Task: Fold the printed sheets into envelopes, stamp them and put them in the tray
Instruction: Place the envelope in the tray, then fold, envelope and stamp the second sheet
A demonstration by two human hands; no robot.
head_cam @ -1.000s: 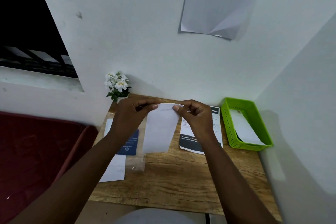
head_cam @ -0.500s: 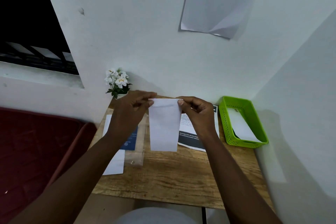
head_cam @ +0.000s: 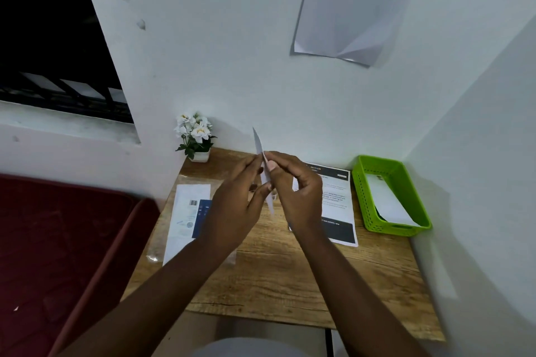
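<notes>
Left hand and right hand pinch a thin white folded paper sheet edge-on, its face hidden, long axis pointing up toward the wall.

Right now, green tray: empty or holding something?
Holding something. A white envelope lies slanted inside the green tray, one end against the near wall.

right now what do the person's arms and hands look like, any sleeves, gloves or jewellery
Both forearms are bare as far as the frame shows: no sleeves and no gloves. The left hand and the right hand carry no ring, watch or bracelet that can be seen. A nail on a right fingertip looks short and unpainted. Grey clothing shows at the bottom edge.
</notes>
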